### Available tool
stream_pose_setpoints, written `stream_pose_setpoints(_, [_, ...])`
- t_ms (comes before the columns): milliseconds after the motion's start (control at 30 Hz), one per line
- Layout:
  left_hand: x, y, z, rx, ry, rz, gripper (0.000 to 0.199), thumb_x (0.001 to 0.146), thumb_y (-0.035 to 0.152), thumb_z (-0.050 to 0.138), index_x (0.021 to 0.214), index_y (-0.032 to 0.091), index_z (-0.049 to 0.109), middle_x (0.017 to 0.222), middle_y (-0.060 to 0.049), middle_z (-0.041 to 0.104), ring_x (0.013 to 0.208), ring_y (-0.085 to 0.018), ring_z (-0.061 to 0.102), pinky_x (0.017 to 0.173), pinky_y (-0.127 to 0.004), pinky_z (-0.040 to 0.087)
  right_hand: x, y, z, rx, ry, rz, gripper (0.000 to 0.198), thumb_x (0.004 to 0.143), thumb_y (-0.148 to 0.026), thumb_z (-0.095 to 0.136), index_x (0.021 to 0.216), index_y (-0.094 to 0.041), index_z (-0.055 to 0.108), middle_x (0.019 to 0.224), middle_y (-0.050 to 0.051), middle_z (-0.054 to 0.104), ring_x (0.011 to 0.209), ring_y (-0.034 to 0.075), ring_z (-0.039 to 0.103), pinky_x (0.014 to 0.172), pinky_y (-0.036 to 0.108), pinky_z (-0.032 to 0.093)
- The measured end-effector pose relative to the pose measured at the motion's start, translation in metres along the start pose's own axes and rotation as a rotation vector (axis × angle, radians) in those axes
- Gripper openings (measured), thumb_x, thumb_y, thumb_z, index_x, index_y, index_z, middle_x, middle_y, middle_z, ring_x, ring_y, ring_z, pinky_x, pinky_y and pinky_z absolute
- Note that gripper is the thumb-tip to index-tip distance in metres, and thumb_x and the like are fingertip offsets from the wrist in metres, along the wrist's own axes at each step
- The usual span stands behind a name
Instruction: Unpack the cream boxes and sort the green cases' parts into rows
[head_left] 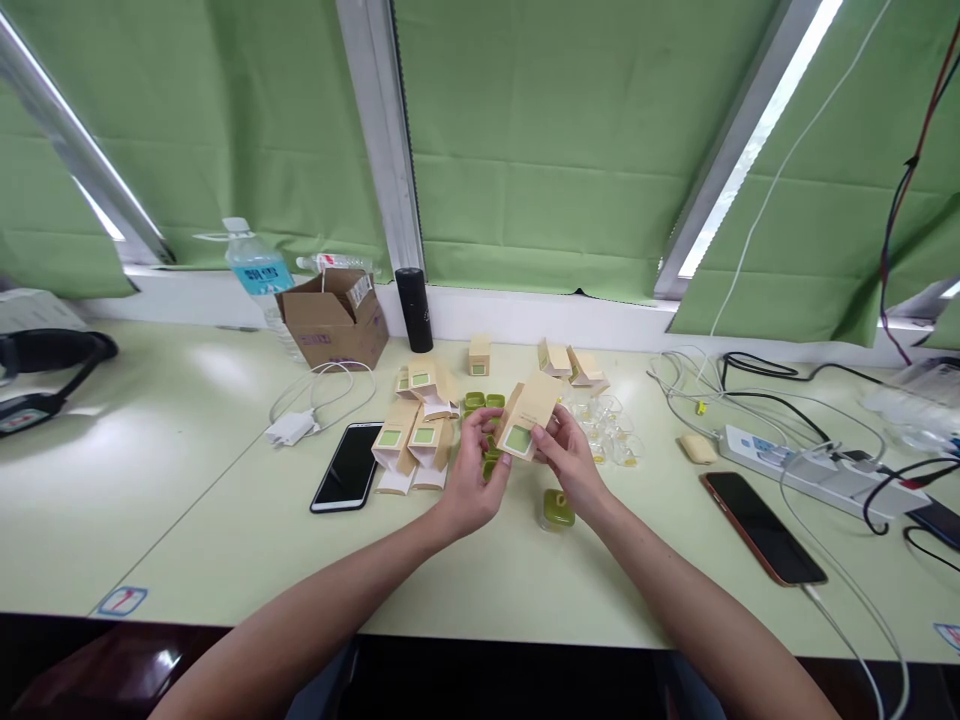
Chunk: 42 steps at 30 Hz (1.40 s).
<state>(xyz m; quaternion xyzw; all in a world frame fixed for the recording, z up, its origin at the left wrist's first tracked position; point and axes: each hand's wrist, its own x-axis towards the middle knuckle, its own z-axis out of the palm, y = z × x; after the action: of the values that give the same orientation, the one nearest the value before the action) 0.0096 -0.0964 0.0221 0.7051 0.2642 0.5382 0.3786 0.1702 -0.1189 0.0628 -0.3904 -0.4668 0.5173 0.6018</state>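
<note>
Between my two hands, above the table, is a small tan cardboard box [537, 400] with a green window near its lower end. My left hand [474, 475] has its fingers closed on the box's left edge. From the right, my right hand [571, 460] pinches it with the thumb on the front. Below them stands a small clear jar with a green lid [557, 508]. Several green lids [474, 401] lie partly hidden behind my left hand. Clear plastic cups [611, 430] cluster to the right, and several opened tan boxes [424, 440] lie to the left.
A dark phone [347, 468] and a white charger [291, 428] lie left. Behind them are a brown carton [334, 320], a water bottle [259, 270] and a black cylinder [414, 310]. Rightward are another phone [765, 528], a power strip [810, 470] and tangled cables.
</note>
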Motion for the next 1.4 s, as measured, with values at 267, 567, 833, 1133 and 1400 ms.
stream_pose_setpoints(267, [0.000, 0.001, 0.002, -0.163, -0.019, -0.062, 0.044, 0.097, 0.032, 0.053, 0.136, 0.025, 0.034, 0.129, -0.012, 0.049, 0.120, -0.026, 0.052, 0.098, -0.042, 0.049, 0.001, 0.004, -0.003, -0.005, -0.032, -0.028, 0.064, 0.073, -0.050, 0.085, 0.125, -0.028, 0.054, 0.112, 0.006, 0.074, 0.095, 0.024, 0.075, 0.082, 0.041, 0.064])
stream_pose_setpoints(567, [0.002, 0.012, 0.003, -0.285, -0.003, -0.128, 0.049, 0.083, 0.019, 0.059, 0.126, 0.026, 0.036, 0.125, -0.008, 0.052, 0.115, -0.023, 0.055, 0.090, -0.035, 0.050, -0.002, 0.007, -0.001, -0.029, -0.012, -0.043, 0.067, 0.074, -0.047, 0.086, 0.129, -0.029, 0.053, 0.102, 0.003, 0.071, 0.091, 0.024, 0.075, 0.081, 0.041, 0.064])
stream_pose_setpoints(833, [-0.005, 0.010, 0.003, -0.261, -0.096, -0.075, 0.062, 0.082, 0.018, 0.063, 0.135, 0.027, 0.033, 0.143, -0.012, 0.047, 0.130, -0.028, 0.050, 0.098, -0.041, 0.049, 0.002, 0.000, -0.002, 0.004, 0.084, 0.006, 0.067, 0.071, -0.053, 0.085, 0.124, -0.025, 0.055, 0.098, 0.005, 0.075, 0.075, 0.020, 0.072, 0.064, 0.034, 0.062])
stream_pose_setpoints(1133, [0.000, 0.008, 0.001, 0.035, 0.063, -0.011, 0.044, 0.095, 0.034, 0.062, 0.134, 0.023, 0.045, 0.135, -0.014, 0.055, 0.123, -0.028, 0.056, 0.104, -0.045, 0.047, 0.005, 0.001, -0.005, -0.046, 0.151, 0.029, 0.072, 0.065, -0.053, 0.089, 0.121, -0.024, 0.055, 0.087, 0.001, 0.075, 0.069, 0.020, 0.073, 0.064, 0.035, 0.063])
stream_pose_setpoints(1400, [0.000, 0.001, 0.002, 0.002, 0.081, -0.071, 0.033, 0.105, 0.038, 0.042, 0.135, 0.024, 0.049, 0.131, -0.013, 0.062, 0.123, -0.027, 0.061, 0.105, -0.046, 0.049, 0.009, 0.006, -0.010, -0.074, 0.170, 0.054, 0.066, 0.064, -0.054, 0.090, 0.116, -0.022, 0.064, 0.113, 0.010, 0.077, 0.095, 0.026, 0.076, 0.074, 0.035, 0.064])
